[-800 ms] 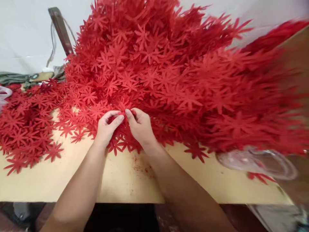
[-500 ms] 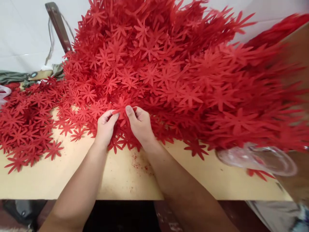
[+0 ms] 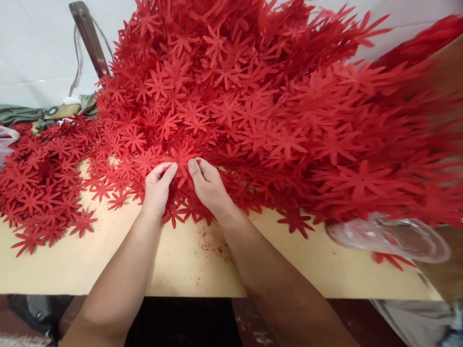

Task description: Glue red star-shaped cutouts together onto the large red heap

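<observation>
Pinched from both sides: one bright red, star-shaped, fabric-like flower (image 3: 181,159)

Both grips are narrow. The left hand (image 3: 157,185) has its thumb and forefinger closed on a petal toward the flower's 9 o'clock, while the right hand (image 3: 210,185) presses its thumb over a petal toward 3 o'clock. Between them the flower sits in the small gap at the near edge of the heap, most of its petals spread outward. That one piece looks opened out, but it is not released, so I judge the handling of it as unfinished.

Around the hands, from 11 to 3 o'clock, rises a large, layered heap of matching red flowers (image 3: 224,86). At 9 o'clock lies a lower, darker-looking pile of the same red flowers (image 3: 39,183), with one single red flower (image 3: 82,222) at its edge toward 8 o'clock. Another lone red flower (image 3: 295,220) lies toward 4 o'clock. Many pieces in both masses look spread already; which of them have been worked and which are left, I cannot tell, and nothing marks either side as the finished one.

Farther out, fine red specks (image 3: 210,243) dot the pale yellow, flat tabletop (image 3: 108,270) at 5 o'clock. A clear, crumpled plastic wrapper (image 3: 358,236) lies between 3 and 4 o'clock, and a dark, narrow, upright bar (image 3: 89,36) leans at 11 o'clock behind the heap.
</observation>
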A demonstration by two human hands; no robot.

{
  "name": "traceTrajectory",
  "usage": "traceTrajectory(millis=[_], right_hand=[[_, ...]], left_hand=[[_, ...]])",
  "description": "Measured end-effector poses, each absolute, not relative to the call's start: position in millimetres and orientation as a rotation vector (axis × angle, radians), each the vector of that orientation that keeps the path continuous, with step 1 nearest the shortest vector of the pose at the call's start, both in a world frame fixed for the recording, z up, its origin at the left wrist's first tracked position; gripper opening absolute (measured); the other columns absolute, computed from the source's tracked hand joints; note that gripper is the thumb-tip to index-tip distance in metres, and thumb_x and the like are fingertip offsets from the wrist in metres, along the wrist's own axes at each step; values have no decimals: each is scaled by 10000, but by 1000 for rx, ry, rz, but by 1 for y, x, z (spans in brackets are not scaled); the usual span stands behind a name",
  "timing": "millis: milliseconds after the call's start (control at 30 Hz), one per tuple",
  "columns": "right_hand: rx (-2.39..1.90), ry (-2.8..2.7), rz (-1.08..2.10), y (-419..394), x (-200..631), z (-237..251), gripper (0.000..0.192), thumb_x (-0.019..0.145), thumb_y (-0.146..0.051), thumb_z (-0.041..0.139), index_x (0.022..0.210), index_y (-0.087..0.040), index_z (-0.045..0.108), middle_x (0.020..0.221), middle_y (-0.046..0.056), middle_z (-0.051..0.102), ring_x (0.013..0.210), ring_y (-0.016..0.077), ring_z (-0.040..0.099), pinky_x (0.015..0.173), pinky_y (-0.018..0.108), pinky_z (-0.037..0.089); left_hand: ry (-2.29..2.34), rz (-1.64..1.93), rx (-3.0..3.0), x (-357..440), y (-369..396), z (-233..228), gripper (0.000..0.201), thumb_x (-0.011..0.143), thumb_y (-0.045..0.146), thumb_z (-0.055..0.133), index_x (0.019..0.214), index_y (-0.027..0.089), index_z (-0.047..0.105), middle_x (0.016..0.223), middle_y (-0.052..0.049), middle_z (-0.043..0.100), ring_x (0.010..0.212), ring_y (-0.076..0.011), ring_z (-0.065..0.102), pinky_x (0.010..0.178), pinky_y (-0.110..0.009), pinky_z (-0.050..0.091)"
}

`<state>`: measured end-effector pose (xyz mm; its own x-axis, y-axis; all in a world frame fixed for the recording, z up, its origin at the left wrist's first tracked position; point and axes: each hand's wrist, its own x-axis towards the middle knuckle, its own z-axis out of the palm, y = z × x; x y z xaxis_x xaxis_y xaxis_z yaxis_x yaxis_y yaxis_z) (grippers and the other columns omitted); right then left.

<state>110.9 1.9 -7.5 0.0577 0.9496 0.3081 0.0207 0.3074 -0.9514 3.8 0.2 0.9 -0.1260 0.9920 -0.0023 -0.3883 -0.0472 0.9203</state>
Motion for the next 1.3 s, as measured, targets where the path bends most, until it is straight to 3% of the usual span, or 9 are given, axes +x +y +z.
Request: traceTrajectory(millis=[100, 200, 367, 600, 800, 933, 1133, 1300], right_hand=[[-888, -1291, 1106, 3, 109, -7, 333, 767, -520, 587, 720, -205, 489, 662, -30, 520, 618, 92, 480, 633, 253, 438], [-874, -1235, 1223, 4, 108, -7, 279, 709, -436, 652, 747, -209, 494, 617, -50, 511, 524, 79, 440, 528, 241, 395], [-925, -1242, 1144, 5, 111, -7, 171, 729, -321, 614, 688, -185, 519, 635, -36, 515, 549, 67, 393, 558, 241, 363], [-1080, -1337, 906, 1, 115, 0, 316, 812, -380, 508, 586, -200, 382, 559, -54, 321, 534, 71, 297, 523, 250, 271], [-1121, -1220, 827, 1, 121, 8, 470, 823, -493, 516, 548, -211, 259, 534, -63, 220, 504, 60, 211, 480, 242, 234], [-1132, -1224, 736, 2, 120, 6, 445, 815, -470, 547, 543, -200, 323, 530, -56, 278, 514, 64, 266, 497, 234, 284], [-1058, -1107, 761, 11, 120, -8, 173, 774, -356, 583, 746, -206, 501, 661, -20, 520, 603, 105, 470, 624, 267, 442], [-1047, -1067, 755, 11, 121, -6, 165, 753, -334, 615, 745, -200, 518, 693, -12, 561, 617, 102, 502, 624, 262, 455]], left_hand=[[973, 1505, 793, 3, 4, 0, 214, 553, 312, 813, 657, 179, 682, 628, 56, 644, 584, -38, 543, 648, -171, 458], [965, 1525, 721, 3, 5, 0, 229, 529, 295, 820, 651, 172, 671, 615, 57, 648, 560, -38, 546, 618, -170, 458], [946, 1507, 648, 5, 3, 3, 235, 518, 267, 819, 642, 160, 651, 593, 61, 636, 531, -33, 539, 574, -158, 442], [965, 1544, 592, 4, 3, 1, 266, 562, 323, 796, 646, 159, 604, 529, 80, 551, 462, -20, 453, 465, -147, 353], [1024, 1584, 567, -3, 9, 1, 347, 450, 288, 845, 668, 156, 609, 507, 93, 535, 440, -19, 422, 436, -161, 309], [1029, 1490, 656, 3, 5, 1, 340, 489, 335, 834, 676, 154, 616, 531, 84, 556, 458, -21, 435, 468, -170, 328], [1105, 1487, 763, 5, 4, 0, 410, 534, 420, 814, 580, 162, 498, 459, 99, 446, 418, -16, 346, 439, -180, 270], [1143, 1535, 793, 4, 4, 1, 417, 513, 394, 825, 581, 161, 485, 514, 92, 486, 482, -23, 410, 512, -170, 340]])
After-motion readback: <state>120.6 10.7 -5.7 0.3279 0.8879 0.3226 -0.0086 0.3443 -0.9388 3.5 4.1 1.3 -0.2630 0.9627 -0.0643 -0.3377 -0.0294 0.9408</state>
